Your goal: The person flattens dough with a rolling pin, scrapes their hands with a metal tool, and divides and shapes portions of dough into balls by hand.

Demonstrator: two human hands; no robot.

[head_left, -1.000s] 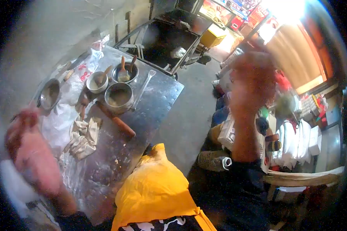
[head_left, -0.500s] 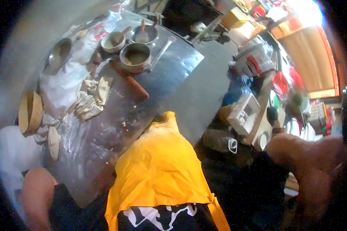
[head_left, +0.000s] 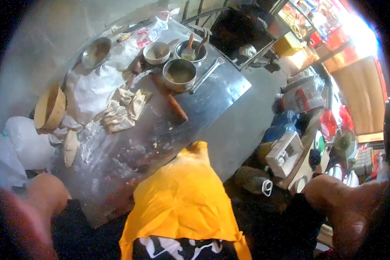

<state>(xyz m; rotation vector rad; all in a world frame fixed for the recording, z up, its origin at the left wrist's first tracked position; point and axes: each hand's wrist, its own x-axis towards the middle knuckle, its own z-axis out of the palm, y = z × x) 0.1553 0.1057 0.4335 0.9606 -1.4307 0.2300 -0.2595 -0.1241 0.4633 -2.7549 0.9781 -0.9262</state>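
Note:
Only my bent arms show, one at each side of the view; both hands are out of sight, so what they hold or touch is hidden. The left arm is bare below a black sleeve, its lower part blurred close to the camera. On the opposite side the right arm bends at the elbow. A yellow apron covers my front. Ahead on the metal table lie a brown rolling pin, a crumpled cream cloth and a whisk.
A metal bowl, a white bowl and a bowl with a brush stand together. A round wooden-rimmed sieve sits at the left. White flour dusts the tabletop. Along the right are a white crate and a large bottle.
The view has shifted, so the table and its bowls appear farther right and lower. More of the blurred left arm shows at the lower left edge. Objects on the table have stayed put.

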